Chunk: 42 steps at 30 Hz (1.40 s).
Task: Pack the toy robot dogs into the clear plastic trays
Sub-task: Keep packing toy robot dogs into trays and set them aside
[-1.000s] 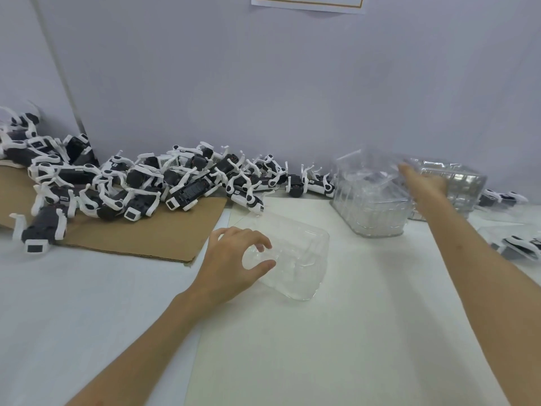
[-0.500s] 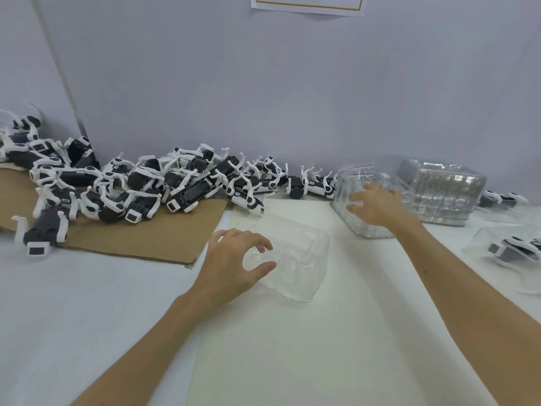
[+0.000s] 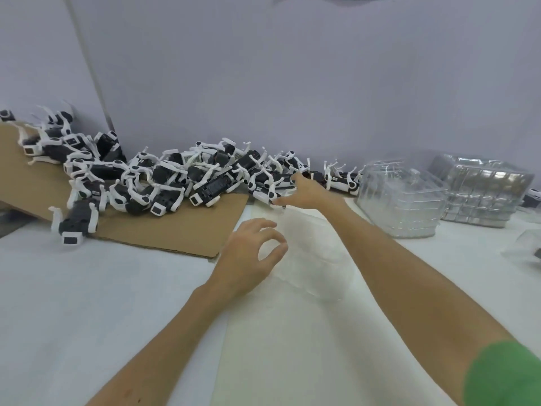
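While left hand (image 3: 251,256) grips clear plastic tray (image 3: 317,259), right hand (image 3: 306,191), spread and empty, reaches for black-and-white toy robot dog (image 3: 265,193); likely must close next.

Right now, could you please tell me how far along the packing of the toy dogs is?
Barely begun. Done: nothing visible; the clear tray in front looks empty. In hand: the left hand holds that tray while the right hand, open, reaches the nearest toy dog at the pile's edge. Left: the pile of dogs along the wall, with stacks of spare trays ready.
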{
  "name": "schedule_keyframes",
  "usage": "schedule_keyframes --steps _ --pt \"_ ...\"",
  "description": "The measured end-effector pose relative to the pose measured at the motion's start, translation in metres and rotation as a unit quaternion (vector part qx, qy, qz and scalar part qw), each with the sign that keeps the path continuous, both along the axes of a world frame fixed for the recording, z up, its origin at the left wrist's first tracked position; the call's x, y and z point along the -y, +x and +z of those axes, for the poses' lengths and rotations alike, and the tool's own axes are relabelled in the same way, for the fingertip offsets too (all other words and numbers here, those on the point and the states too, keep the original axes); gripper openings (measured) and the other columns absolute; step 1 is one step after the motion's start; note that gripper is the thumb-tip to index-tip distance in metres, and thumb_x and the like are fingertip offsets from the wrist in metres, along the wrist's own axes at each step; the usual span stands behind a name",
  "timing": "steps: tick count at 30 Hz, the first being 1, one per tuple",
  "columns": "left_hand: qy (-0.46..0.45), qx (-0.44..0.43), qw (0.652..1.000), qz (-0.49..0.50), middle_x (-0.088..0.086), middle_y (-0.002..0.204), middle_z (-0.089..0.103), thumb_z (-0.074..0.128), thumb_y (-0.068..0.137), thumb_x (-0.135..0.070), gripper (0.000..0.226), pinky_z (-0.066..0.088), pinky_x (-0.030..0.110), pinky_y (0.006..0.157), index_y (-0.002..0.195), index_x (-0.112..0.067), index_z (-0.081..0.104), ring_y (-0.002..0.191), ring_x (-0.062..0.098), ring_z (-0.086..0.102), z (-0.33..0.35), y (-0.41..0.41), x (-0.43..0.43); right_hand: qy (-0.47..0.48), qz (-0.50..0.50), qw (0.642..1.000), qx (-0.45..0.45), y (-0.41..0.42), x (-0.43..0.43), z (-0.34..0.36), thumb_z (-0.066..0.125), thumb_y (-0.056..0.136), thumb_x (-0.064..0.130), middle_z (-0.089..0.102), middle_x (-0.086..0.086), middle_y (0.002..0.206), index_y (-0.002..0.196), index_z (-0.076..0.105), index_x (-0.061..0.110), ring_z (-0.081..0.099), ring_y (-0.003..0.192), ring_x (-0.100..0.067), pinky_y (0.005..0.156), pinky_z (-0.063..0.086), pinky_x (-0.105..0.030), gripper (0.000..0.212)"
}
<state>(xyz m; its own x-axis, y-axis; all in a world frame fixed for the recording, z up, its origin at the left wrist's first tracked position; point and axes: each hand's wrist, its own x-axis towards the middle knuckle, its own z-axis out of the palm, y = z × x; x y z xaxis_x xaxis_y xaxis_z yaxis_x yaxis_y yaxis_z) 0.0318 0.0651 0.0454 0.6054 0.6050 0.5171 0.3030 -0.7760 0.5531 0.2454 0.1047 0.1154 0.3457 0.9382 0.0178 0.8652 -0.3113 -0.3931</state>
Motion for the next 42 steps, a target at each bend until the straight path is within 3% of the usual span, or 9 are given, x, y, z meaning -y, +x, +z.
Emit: schedule_keyframes --steps 4,9,15,22,26,29,34,39,42 --pt "0.017 0.022 1.000 -0.012 -0.015 0.119 0.063 0.056 0.091 -0.046 0.025 0.034 0.032 0.103 0.088 -0.028 0.073 0.121 0.003 0.044 -0.001 0.002 0.002 -0.097 0.008 0.995 0.036 -0.013 -0.038 -0.016 0.068 0.086 0.052 0.057 -0.007 0.132 0.142 0.034 0.009 0.057 0.111 -0.028 0.084 0.049 -0.038 0.078" --pt "0.012 0.017 1.000 -0.013 -0.016 0.119 0.061 0.060 0.094 -0.040 0.019 0.028 0.027 0.100 0.086 -0.028 0.071 0.122 0.002 0.042 -0.002 0.003 0.003 -0.029 0.003 0.996 0.084 0.001 -0.045 -0.034 0.063 0.094 0.039 0.060 -0.018 0.124 0.130 0.038 0.003 0.057 0.113 -0.035 0.080 0.043 -0.038 0.057" --pt "0.011 0.019 1.000 -0.019 -0.015 0.120 0.062 0.058 0.094 -0.043 0.023 0.030 0.030 0.100 0.085 -0.026 0.071 0.120 0.002 0.042 -0.001 0.006 0.005 -0.027 -0.001 0.998 -0.061 0.014 -0.032 -0.027 0.062 0.094 0.027 0.058 -0.013 0.114 0.127 0.040 0.008 0.058 0.090 -0.025 0.070 0.043 -0.032 0.044" --pt "0.027 0.004 1.000 -0.006 -0.015 0.120 0.061 0.056 0.094 -0.044 0.024 0.019 0.020 0.091 0.086 -0.026 0.070 0.120 0.000 0.041 0.001 0.006 0.007 0.089 -0.021 0.978 -0.188 0.025 0.010 0.005 0.049 0.100 0.035 0.061 -0.008 0.119 0.115 0.059 0.017 0.068 0.096 -0.028 0.080 0.056 -0.040 0.025" --pt "0.030 -0.004 1.000 -0.003 -0.015 0.121 0.061 0.060 0.097 -0.039 0.019 0.019 0.020 0.090 0.087 -0.026 0.070 0.120 0.001 0.041 0.000 0.005 0.006 0.233 -0.088 0.922 -0.297 0.036 0.032 0.004 0.050 0.102 0.026 0.063 -0.013 0.116 0.112 0.059 0.015 0.066 0.084 -0.022 0.067 0.058 -0.034 0.017" --pt "0.027 -0.006 1.000 -0.006 -0.017 0.122 0.060 0.060 0.097 -0.039 0.019 0.018 0.019 0.089 0.086 -0.026 0.069 0.120 -0.001 0.040 -0.001 0.006 0.005 0.367 -0.166 0.815 -0.417 0.048 0.054 0.002 0.046 0.104 0.013 0.060 -0.016 0.105 0.111 0.060 0.005 0.071 0.067 -0.021 0.055 0.057 -0.027 0.018" --pt "0.016 -0.007 1.000 -0.014 -0.019 0.122 0.058 0.058 0.098 -0.038 0.021 0.021 0.022 0.091 0.086 -0.025 0.070 0.117 -0.007 0.034 -0.003 0.007 0.004 0.113 -0.027 0.885 -0.452 0.054 0.094 -0.018 0.046 0.101 0.048 0.071 -0.010 0.115 0.121 0.062 0.016 0.067 0.093 -0.023 0.081 0.056 -0.037 0.041" --pt "0.007 -0.012 1.000 -0.023 -0.023 0.119 0.054 0.055 0.099 -0.038 0.025 0.020 0.020 0.093 0.083 -0.025 0.070 0.115 -0.018 0.029 -0.003 0.006 0.002 0.161 0.023 0.772 -0.615 0.060 0.112 -0.027 0.053 0.074 0.010 0.065 -0.014 0.117 0.130 0.056 0.009 0.062 0.102 -0.028 0.090 0.054 -0.047 0.055" --pt "0.002 -0.008 1.000 -0.028 -0.026 0.119 0.052 0.054 0.099 -0.040 0.027 0.022 0.023 0.096 0.083 -0.027 0.070 0.117 -0.019 0.029 -0.004 0.007 0.001 0.200 0.039 0.774 -0.600 0.056 0.119 -0.044 0.036 0.075 -0.016 0.063 -0.016 0.124 0.124 0.052 0.005 0.068 0.103 -0.023 0.072 0.059 -0.033 0.056"
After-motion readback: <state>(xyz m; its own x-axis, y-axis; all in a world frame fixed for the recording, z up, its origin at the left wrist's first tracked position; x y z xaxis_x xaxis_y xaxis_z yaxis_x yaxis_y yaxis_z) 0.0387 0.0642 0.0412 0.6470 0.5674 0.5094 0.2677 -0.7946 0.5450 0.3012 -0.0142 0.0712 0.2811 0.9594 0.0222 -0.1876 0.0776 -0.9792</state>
